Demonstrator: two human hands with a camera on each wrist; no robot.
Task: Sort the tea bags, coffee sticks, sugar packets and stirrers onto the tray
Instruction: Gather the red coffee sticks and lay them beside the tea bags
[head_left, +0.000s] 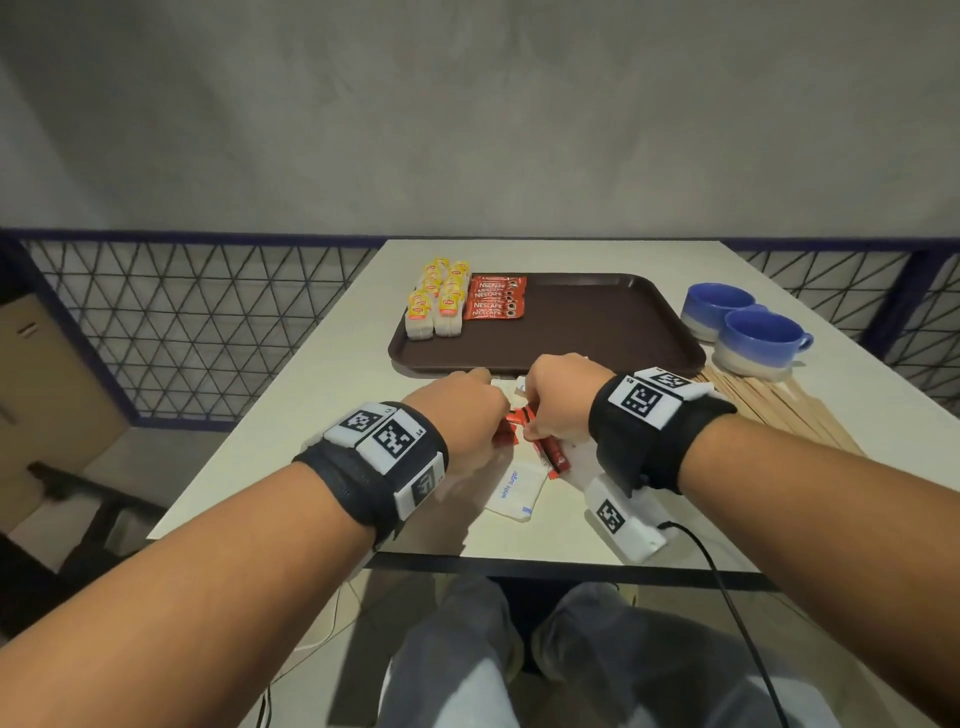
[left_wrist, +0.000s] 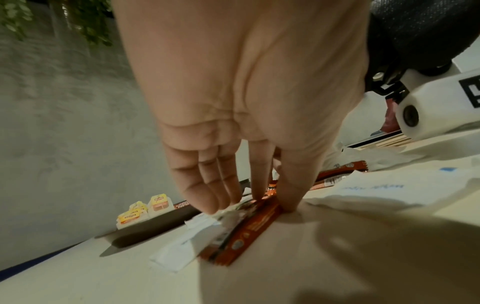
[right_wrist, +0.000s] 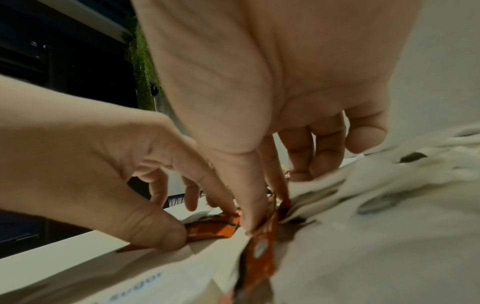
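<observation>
Both hands side by side low over desk (head_left: 291, 415): left hand (head_left: 462, 415) and right hand (head_left: 561, 400) each pinching red coffee sticks (left_wrist: 244, 232) out of sugar packets (head_left: 514, 493), likely to join row on tray (head_left: 597, 322) just beyond fingertips.

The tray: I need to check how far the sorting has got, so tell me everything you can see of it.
The tray is a dark brown rectangle with rounded corners and a low raised rim, plastic by the look of it. It lies flat on the pale table, beyond both hands, beside two blue cups. In its far left corner stand two rows of yellow-tagged tea bags, with red coffee sticks lying side by side next to them. The rest of its floor is bare. Neither hand touches it.
</observation>
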